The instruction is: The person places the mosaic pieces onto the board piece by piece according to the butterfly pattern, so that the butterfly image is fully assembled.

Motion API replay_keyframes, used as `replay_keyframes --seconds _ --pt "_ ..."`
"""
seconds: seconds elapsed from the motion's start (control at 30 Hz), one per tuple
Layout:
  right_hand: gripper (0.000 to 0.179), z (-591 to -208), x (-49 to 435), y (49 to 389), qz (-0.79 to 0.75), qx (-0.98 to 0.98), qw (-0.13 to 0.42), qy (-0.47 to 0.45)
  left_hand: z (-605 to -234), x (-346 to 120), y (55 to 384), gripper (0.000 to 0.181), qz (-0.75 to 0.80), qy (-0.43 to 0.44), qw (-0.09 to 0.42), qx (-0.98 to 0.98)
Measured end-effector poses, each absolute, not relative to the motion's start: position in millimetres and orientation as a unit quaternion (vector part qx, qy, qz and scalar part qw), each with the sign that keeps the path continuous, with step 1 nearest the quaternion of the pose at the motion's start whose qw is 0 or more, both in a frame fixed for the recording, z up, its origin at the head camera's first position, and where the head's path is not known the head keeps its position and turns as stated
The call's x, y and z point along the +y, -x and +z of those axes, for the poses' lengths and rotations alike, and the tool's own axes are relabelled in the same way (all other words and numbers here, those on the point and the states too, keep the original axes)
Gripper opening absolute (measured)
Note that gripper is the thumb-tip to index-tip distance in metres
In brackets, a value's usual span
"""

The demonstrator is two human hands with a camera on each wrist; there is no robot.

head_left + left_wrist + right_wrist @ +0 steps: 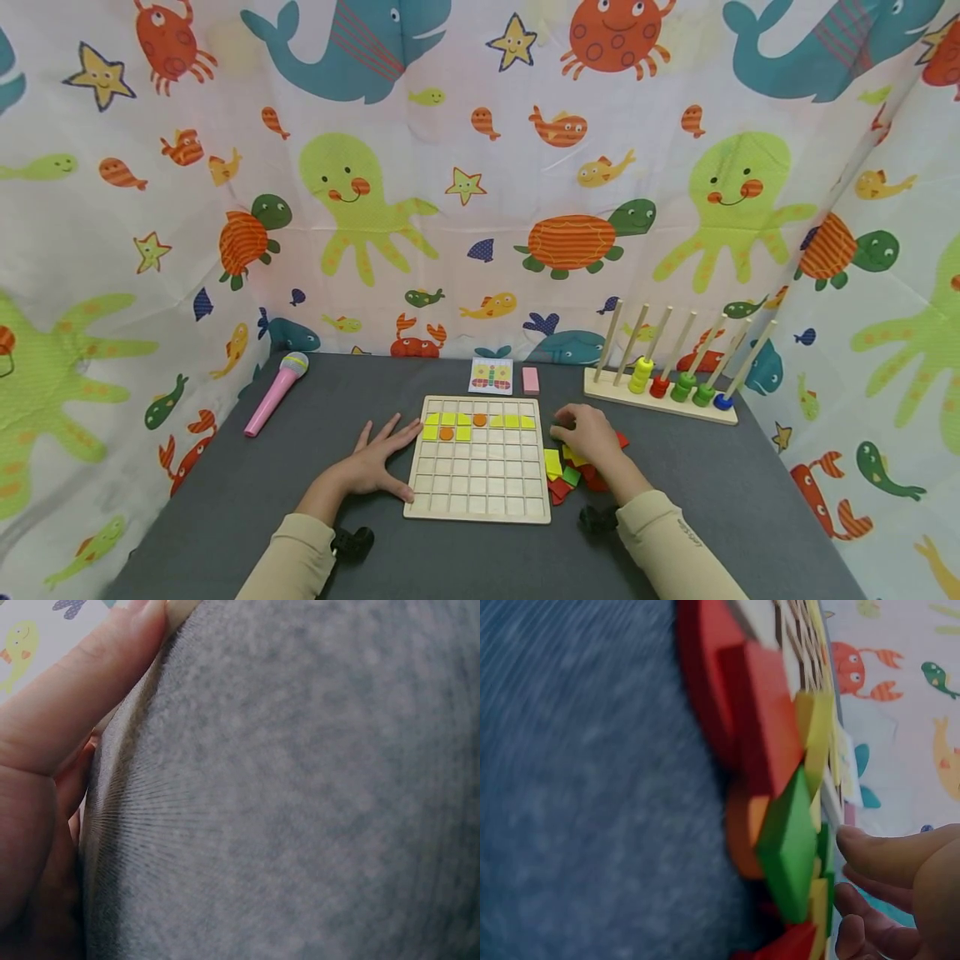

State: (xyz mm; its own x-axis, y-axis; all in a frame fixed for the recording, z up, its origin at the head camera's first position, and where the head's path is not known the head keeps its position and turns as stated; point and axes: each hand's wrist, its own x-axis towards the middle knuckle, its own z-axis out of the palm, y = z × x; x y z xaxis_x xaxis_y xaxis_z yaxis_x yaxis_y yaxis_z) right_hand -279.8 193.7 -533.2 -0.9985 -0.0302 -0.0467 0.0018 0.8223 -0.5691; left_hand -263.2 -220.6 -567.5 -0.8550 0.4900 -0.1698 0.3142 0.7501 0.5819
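My left hand (369, 463) lies with fingers spread at the left edge of a wooden grid board (480, 508), its thumb near the lower left corner. In the left wrist view the thumb (90, 682) rests along the board's edge. Yellow squares (431, 432) and orange discs (446, 434) fill cells in the board's top two rows. My right hand (588, 435) hovers at the board's right side, over a pile of coloured pieces, fingers loosely bent. No piece shows between its thumb and fingers in the right wrist view, where a green piece (789, 844) and red piece (761, 716) lie close by.
Behind the board lie a pattern card (491, 377) and a pink block (530, 381). A wooden peg rack (600, 385) with coloured rings stands at the back right. A pink toy microphone (272, 400) lies at the left. A printed curtain (457, 275) surrounds the grey table (465, 567).
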Motion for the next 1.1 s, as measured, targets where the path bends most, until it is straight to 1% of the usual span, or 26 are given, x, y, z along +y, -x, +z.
replay_keyframes --seconds 0.43,0.63,0.87,1.1 --pt "0.022 -536.9 203.0 283.9 -0.285 0.957 0.056 0.019 -569.1 -220.8 264.3 0.127 0.276 -0.218 0.149 0.924" --pt "0.022 -535.0 199.7 282.6 -0.325 0.944 0.047 0.01 -568.7 -221.2 263.4 0.128 0.276 -0.219 0.15 0.924" --pt "0.019 -530.7 185.6 283.4 -0.359 0.932 0.018 0.034 -565.4 -220.2 262.1 0.125 0.275 -0.219 0.153 0.923" --pt "0.015 -521.2 153.4 276.9 -0.417 0.906 0.027 0.061 -566.6 -220.2 263.2 0.124 0.279 -0.218 0.151 0.923"
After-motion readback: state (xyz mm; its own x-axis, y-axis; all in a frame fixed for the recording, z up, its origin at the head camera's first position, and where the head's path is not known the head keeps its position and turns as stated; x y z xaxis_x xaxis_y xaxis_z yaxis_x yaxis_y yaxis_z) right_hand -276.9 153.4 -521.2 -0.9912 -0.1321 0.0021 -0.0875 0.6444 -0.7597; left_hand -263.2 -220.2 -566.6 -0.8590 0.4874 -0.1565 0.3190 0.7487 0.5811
